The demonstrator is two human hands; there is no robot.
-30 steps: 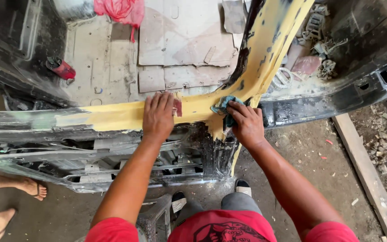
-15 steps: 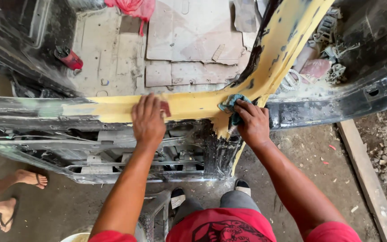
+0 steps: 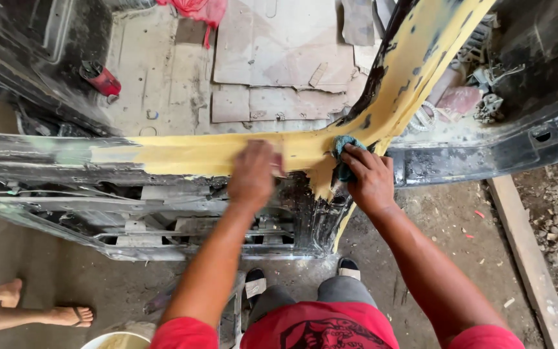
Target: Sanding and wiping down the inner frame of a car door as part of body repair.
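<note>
Two bare hands work the yellow-coated sill of a stripped black vehicle body.

The left hand lies flat and blurred on the yellow filler-covered metal sill, palm down with fingers spread, gripping nothing that I can see. The right hand is closed on a crumpled blue-green cloth, pressed where the sill meets the slanting yellow pillar to the right. The cloth looks soft and light, easily bunched, and is best pinched in a wad under the fingertips. The sill is stiff sheet metal fixed to the body, with a matt coat that looks dry and probably dusty rather than slippery; it takes pressure from a flat palm, away from the ragged black edges. Far left lies a red can; near left are another person's bare feet.
</note>
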